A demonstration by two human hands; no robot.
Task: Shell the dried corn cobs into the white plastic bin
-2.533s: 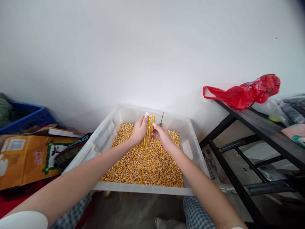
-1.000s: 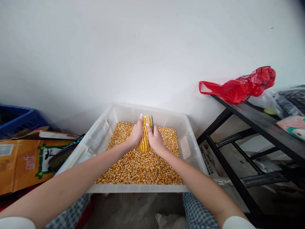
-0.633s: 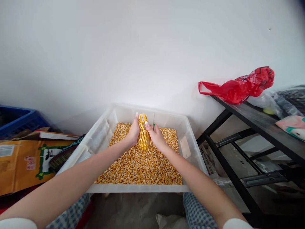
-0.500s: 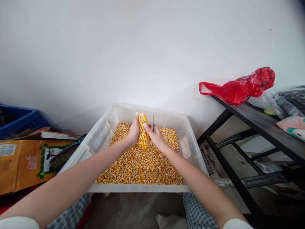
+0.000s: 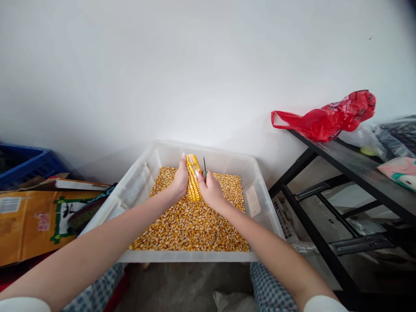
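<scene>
Over a clear plastic bin (image 5: 130, 190), my left hand (image 5: 181, 178) is closed around the left side of a yellow corn cob (image 5: 194, 186). The cob stands nearly upright, with some kernels gone near its top. My right hand (image 5: 211, 189) grips a thin screwdriver (image 5: 204, 164); its green handle is mostly hidden in the fist and its dark shaft points up. The right thumb presses on the cob's upper right side. Loose corn kernels (image 5: 191, 229) spread thickly across the bin beneath both hands.
On the right a black metal rack (image 5: 357, 173) carries a red plastic bag (image 5: 325, 121) and other bags. To the left are a blue crate (image 5: 29, 167) and an orange-brown cardboard box (image 5: 32, 223). A white wall (image 5: 208, 78) rises behind the bin.
The cob and both hands have shifted slightly left. My right hand has rolled over, its thumb lying on the cob, and less of the screwdriver's green handle shows.
</scene>
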